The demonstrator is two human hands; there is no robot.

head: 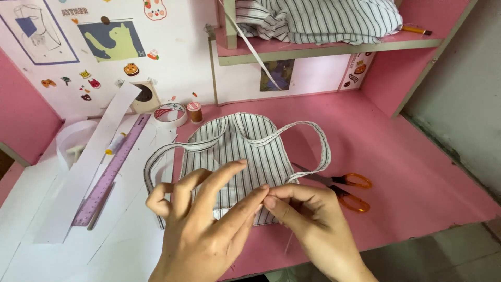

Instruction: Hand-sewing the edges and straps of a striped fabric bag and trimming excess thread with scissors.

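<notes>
The pink desk point(417, 156) carried a striped cloth piece point(245, 151) with long straps, lying at its middle. Above it, a white wall point(177, 47) showed colourful stickers. The left hand point(201, 224) and the right hand point(308, 219) met, both pinching the cloth's lower edge. Orange scissors point(349, 190) lay just beside the right hand.

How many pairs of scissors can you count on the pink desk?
1. The orange-handled metal scissors lie on the pink desk, just right of the striped fabric piece; the blades run under it. More could be hidden beneath the fabric or the white paper sheets.
</notes>
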